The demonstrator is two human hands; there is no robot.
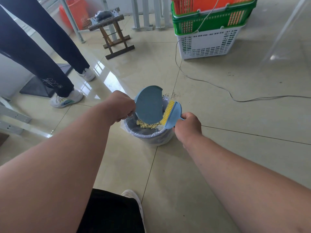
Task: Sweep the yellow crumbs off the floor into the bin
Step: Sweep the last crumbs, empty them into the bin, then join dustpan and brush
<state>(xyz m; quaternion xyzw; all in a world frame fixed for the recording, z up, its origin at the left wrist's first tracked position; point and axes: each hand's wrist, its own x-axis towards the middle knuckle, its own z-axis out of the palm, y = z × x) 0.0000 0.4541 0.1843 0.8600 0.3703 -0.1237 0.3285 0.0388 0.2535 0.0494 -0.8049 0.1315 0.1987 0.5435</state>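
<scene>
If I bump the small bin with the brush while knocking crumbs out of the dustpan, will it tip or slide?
The small grey-blue plastic bin probably slides before tipping: it looks squat and sits on glossy tile floor. It is likely light, holding only a thin clear liner and a layer of yellow crumbs. The blue brush with yellow bristles should give softly on contact.
</scene>
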